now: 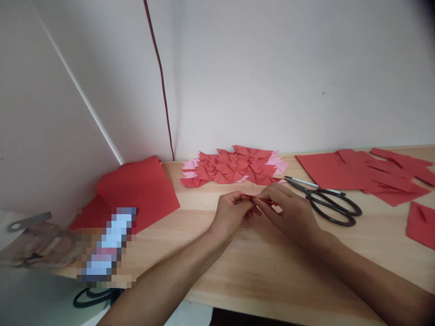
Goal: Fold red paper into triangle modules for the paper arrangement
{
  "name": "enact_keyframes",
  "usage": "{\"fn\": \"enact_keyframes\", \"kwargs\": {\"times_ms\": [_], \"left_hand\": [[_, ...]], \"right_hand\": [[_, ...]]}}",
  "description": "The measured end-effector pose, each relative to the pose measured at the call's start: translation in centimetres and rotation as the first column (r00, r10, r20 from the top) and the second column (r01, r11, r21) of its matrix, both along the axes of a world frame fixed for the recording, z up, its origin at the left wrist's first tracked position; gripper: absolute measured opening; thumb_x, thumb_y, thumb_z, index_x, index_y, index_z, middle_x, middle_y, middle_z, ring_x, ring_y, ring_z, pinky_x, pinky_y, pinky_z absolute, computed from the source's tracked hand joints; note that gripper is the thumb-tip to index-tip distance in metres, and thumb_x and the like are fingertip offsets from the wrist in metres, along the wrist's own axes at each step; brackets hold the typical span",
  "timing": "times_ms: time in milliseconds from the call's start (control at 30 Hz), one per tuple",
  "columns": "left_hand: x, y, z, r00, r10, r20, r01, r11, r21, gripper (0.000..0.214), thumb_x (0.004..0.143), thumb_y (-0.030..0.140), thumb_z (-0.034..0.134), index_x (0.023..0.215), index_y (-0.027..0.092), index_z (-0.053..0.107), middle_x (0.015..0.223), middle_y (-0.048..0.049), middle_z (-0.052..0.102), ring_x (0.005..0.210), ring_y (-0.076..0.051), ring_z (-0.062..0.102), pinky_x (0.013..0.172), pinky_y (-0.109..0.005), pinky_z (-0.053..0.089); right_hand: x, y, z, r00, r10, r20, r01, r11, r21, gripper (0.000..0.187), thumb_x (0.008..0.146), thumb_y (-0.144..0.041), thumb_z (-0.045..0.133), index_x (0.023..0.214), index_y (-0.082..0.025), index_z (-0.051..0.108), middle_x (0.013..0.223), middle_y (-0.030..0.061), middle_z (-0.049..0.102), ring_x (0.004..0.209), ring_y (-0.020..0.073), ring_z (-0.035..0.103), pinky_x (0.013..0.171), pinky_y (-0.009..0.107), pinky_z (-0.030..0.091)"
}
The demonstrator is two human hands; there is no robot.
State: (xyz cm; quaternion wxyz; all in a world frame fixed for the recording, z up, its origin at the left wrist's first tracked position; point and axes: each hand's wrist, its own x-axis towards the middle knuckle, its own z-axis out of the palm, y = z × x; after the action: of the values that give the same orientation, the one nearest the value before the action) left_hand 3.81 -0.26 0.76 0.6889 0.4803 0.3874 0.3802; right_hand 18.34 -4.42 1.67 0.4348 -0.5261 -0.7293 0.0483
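Above the middle of the wooden table, my left hand (231,209) and my right hand (288,210) meet fingertip to fingertip. Between them they pinch a small piece of folded red paper (252,196), seen nearly edge-on and mostly hidden by the fingers. Just behind the hands lies a pile of folded red and pink paper pieces (234,167). To the right of my right hand rest black-handled scissors (326,199), with a silver pen (302,181) lying along their upper side.
Red paper sheets (139,190) lie at the left, near a pixelated phone-like object (110,244). More red sheets and cut strips (353,170) cover the back right, and another red piece (421,224) sits at the right edge. A clear plastic bag (44,244) is at far left.
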Motion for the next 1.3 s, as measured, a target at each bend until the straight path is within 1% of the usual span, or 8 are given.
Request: {"fn": "enact_keyframes", "kwargs": {"times_ms": [200,500,633,767,900,1000,1100,1300], "left_hand": [[-0.1,-0.1,0.8,0.999,-0.036,-0.024,0.038,0.995,0.092,0.008,0.068,0.021,0.063,0.067,0.013,0.06,0.059,-0.0018,0.062,0.05,-0.009,0.05,0.051,-0.021,0.039],[-0.5,0.0,1.0,0.991,-0.005,-0.131,0.052,0.934,0.354,0.007,0.073,0.016,0.058,0.068,0.014,0.062,0.068,-0.0013,0.062,0.062,-0.01,0.053,0.061,-0.022,0.04],[-0.3,-0.1,0.9,0.995,-0.025,-0.096,0.047,0.97,0.237,0.006,0.073,0.018,0.06,0.069,0.014,0.061,0.064,-0.0018,0.063,0.057,-0.009,0.052,0.057,-0.022,0.039],[-0.1,-0.1,0.6,0.999,-0.046,-0.017,0.048,0.994,0.096,0.01,0.072,0.024,0.062,0.071,0.013,0.062,0.061,-0.0029,0.063,0.053,-0.01,0.053,0.054,-0.022,0.039],[-0.2,-0.1,0.7,0.999,-0.048,-0.013,0.049,0.993,0.11,0.01,0.072,0.023,0.062,0.068,0.014,0.061,0.059,-0.0022,0.062,0.052,-0.01,0.051,0.054,-0.022,0.038],[-0.4,-0.1,1.2,0.998,-0.038,-0.057,0.05,0.972,0.232,0.008,0.072,0.019,0.06,0.066,0.014,0.06,0.062,-0.0013,0.062,0.056,-0.01,0.051,0.056,-0.022,0.038],[-0.5,-0.1,1.2,0.996,-0.042,-0.074,0.065,0.937,0.345,0.007,0.073,0.017,0.058,0.068,0.014,0.061,0.067,-0.0016,0.062,0.063,-0.011,0.054,0.061,-0.022,0.04],[-0.5,-0.1,1.0,0.994,-0.068,-0.08,0.088,0.955,0.285,0.007,0.075,0.019,0.057,0.069,0.015,0.06,0.066,-0.0018,0.062,0.059,-0.011,0.053,0.059,-0.023,0.04]], "right_hand": [[0.6,0.7,0.4,0.897,-0.051,-0.439,-0.124,0.925,-0.36,0.028,0.087,-0.041,0.055,0.068,-0.021,0.058,0.064,-0.0014,0.056,0.06,0.0137,0.05,0.057,0.026,0.037],[1.1,1.7,-0.7,0.728,-0.058,-0.684,-0.398,0.775,-0.49,0.042,0.084,-0.054,0.056,0.062,-0.019,0.053,0.059,-0.0022,0.048,0.052,0.0103,0.04,0.049,0.026,0.027],[0.9,1.0,0.0,0.866,-0.034,-0.498,-0.184,0.906,-0.382,0.03,0.087,-0.045,0.055,0.069,-0.021,0.058,0.064,-0.0006,0.055,0.058,0.0129,0.047,0.055,0.027,0.034],[0.4,0.0,0.3,0.986,0.007,-0.167,-0.021,0.996,-0.082,0.018,0.087,-0.03,0.057,0.072,-0.022,0.061,0.071,0.0019,0.062,0.066,0.0159,0.053,0.062,0.029,0.038],[0.4,0.1,0.1,0.975,-0.002,-0.221,-0.029,0.99,-0.138,0.02,0.087,-0.033,0.056,0.071,-0.022,0.06,0.069,0.0014,0.061,0.065,0.0161,0.052,0.061,0.029,0.037],[0.6,0.9,-0.4,0.852,-0.036,-0.523,-0.193,0.906,-0.377,0.03,0.088,-0.044,0.054,0.068,-0.022,0.055,0.063,-0.0008,0.053,0.059,0.0147,0.047,0.057,0.028,0.036],[0.8,1.2,-0.5,0.735,-0.047,-0.676,-0.345,0.833,-0.433,0.036,0.086,-0.051,0.054,0.065,-0.022,0.052,0.059,-0.0022,0.047,0.055,0.0133,0.042,0.054,0.028,0.034],[0.4,0.8,0.2,0.827,-0.083,-0.556,-0.162,0.911,-0.378,0.031,0.083,-0.048,0.06,0.066,-0.022,0.056,0.064,-0.0007,0.051,0.062,0.0144,0.045,0.059,0.028,0.035]]}}
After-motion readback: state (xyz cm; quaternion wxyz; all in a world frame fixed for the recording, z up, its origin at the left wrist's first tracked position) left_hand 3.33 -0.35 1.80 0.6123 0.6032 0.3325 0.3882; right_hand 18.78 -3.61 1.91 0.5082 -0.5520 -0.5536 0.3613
